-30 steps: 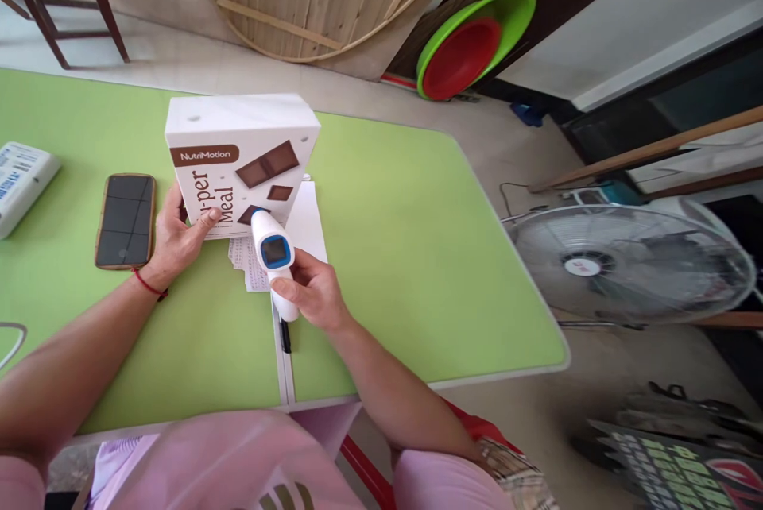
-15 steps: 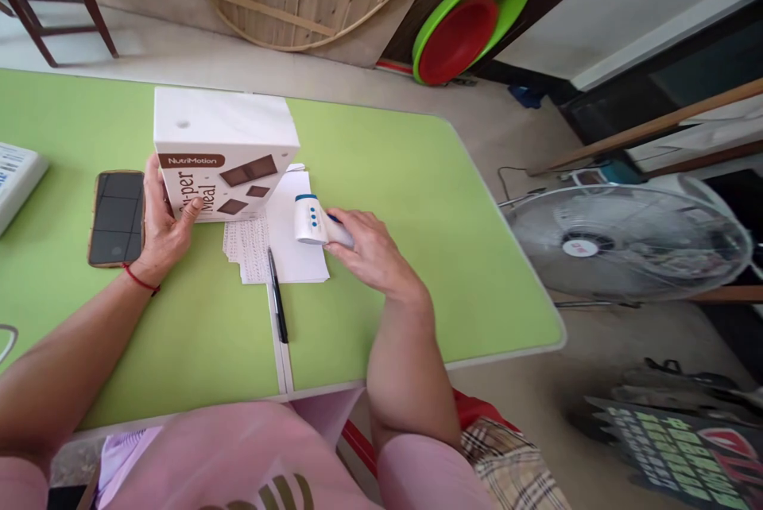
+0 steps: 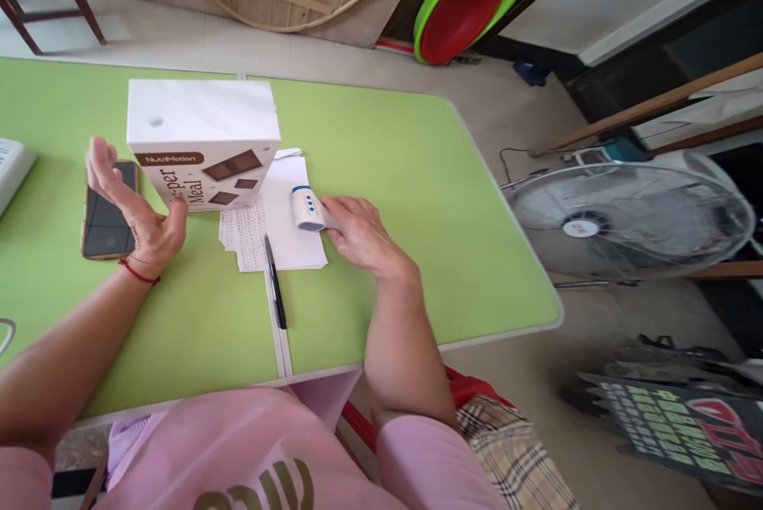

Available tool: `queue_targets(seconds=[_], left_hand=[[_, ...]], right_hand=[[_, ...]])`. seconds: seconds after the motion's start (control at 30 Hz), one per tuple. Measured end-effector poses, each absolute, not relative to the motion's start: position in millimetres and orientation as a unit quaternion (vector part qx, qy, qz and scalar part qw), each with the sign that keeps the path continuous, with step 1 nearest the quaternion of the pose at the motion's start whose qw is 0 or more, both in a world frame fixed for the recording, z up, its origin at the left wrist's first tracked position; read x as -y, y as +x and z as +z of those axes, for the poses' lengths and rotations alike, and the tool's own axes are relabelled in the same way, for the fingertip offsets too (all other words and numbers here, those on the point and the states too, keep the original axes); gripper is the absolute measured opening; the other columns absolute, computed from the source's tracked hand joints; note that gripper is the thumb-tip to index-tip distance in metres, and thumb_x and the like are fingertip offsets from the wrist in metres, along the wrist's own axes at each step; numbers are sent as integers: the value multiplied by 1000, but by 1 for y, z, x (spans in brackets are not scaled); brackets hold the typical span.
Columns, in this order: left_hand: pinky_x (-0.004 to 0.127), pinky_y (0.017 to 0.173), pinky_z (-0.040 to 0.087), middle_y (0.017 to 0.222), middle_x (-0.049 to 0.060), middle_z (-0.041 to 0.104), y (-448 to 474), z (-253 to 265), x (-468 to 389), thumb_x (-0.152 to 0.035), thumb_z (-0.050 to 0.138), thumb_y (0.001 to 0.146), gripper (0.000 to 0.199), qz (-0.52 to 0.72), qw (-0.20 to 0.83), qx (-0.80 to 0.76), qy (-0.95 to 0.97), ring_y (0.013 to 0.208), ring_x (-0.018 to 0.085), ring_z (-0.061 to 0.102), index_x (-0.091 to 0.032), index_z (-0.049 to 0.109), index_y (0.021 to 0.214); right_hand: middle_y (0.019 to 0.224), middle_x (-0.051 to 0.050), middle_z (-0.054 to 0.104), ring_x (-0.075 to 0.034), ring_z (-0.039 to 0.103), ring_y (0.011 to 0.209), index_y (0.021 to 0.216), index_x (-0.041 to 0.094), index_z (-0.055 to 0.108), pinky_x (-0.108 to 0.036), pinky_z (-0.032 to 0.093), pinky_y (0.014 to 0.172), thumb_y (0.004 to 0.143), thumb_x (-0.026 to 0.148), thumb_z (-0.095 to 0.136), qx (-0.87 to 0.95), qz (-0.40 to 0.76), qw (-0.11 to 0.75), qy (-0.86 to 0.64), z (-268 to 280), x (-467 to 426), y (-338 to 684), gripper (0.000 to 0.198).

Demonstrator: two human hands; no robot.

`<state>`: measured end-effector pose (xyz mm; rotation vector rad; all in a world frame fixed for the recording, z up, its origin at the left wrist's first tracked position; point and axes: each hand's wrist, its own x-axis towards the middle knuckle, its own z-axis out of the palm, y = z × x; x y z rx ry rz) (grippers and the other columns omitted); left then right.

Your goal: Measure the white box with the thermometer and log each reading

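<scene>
The right hand is closed on the handle of a white thermometer, whose head points left out of that grip and shows 3 blue buttons; the thermometer is low over white paper, though I cannot tell whether it touches it; the left hand is spread, its fingers apart from its thumb and clamped on nothing; the thumb overlaps the lower left corner of a white box, and whether it touches is unclear.

The box stands upright just right of the left hand, well to the left of the right hand's grip, with brown bars pictured on its front; a phone lies just left of the left hand, partly hidden by the fingers; sheets with writing lie between the 2 hands, left of the thermometer; a black pen lies nearer the person than the right hand's grip, and to its left; all of these are on a green table; a fan stands well to the right of both hands.
</scene>
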<state>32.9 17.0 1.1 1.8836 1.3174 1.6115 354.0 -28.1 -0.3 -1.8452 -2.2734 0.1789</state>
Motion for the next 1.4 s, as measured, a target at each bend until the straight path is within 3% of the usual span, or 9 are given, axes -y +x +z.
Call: queue_targets(seconds=[0.1, 0.2, 0.4, 0.5, 0.73, 0.87, 1.0, 1.1, 1.4], left_hand=[[60, 119, 20, 154, 3, 18, 39, 4, -12, -56, 61, 88, 81, 584, -46, -411, 698, 144, 38, 19, -35, 13, 151], [62, 115, 26, 145, 8, 25, 42, -2, -11, -45, 61, 88, 73, 593, -123, -341, 719, 136, 37, 30, -33, 21, 148], [41, 76, 53, 103, 7, 55, 47, -13, -6, -23, 63, 84, 36, 464, -18, -256, 848, 89, 22, 61, -28, 49, 117], [29, 59, 46, 81, 2, 61, 54, -12, -2, -22, 56, 93, 9, 379, 21, -204, 902, 67, 16, 60, -24, 60, 101], [28, 49, 28, 71, 3, 63, 56, -14, 2, -31, 40, 104, 35, 229, 52, -159, 959, 56, 13, 55, -16, 67, 88], [29, 48, 23, 71, 2, 65, 56, -15, 2, -27, 41, 104, 33, 184, 78, -141, 970, 58, 12, 58, -18, 70, 91], [29, 48, 21, 71, 1, 65, 57, -13, 4, -21, 46, 101, 25, 154, 96, -143, 973, 57, 11, 57, -22, 71, 104], [29, 47, 20, 71, 0, 63, 57, -10, 5, -16, 49, 97, 26, 133, 91, -143, 977, 55, 12, 55, -24, 69, 111], [28, 48, 19, 71, -1, 62, 55, -6, 5, -15, 50, 95, 28, 109, 91, -145, 979, 57, 11, 55, -26, 68, 113]], right_hand=[[123, -18, 61, -33, 56, 114, 120, 14, 59, -50, 47, 95, 79, 9, 49, 759, 37, 183, -623, 13, 35, 341, 43], [91, -10, 67, -21, 63, 78, 92, 18, 61, -35, 51, 70, 87, 22, 54, 760, 130, 225, -596, 24, 46, 317, 10], [63, 0, 61, -14, 49, 52, 82, 20, 57, -27, 29, 52, 80, 26, 69, 797, 211, 80, -561, 19, 59, 274, 14], [68, -1, 63, -14, 53, 55, 89, 20, 60, -28, 35, 54, 82, 17, 60, 790, 231, 154, -547, 20, 58, 276, 7], [85, -1, 63, -15, 61, 74, 111, 24, 61, -32, 54, 70, 92, 38, 56, 634, 317, 543, -450, 46, 57, 303, 24], [83, 0, 56, -14, 57, 75, 116, 28, 56, -30, 53, 66, 79, 44, 74, 618, 382, 561, -397, 30, 65, 294, 45], [68, 4, 48, -10, 47, 59, 97, 26, 61, -26, 43, 56, 91, 39, 60, 551, 364, 623, -418, -11, 77, 279, 15], [72, 0, 56, -13, 52, 64, 103, 24, 67, -31, 46, 62, 96, 41, 46, 540, 365, 615, -444, -28, 83, 276, 29], [57, 5, 58, -9, 47, 46, 78, 21, 62, -22, 40, 45, 73, 24, 61, 571, 317, 504, -565, -31, 87, 267, 6]])
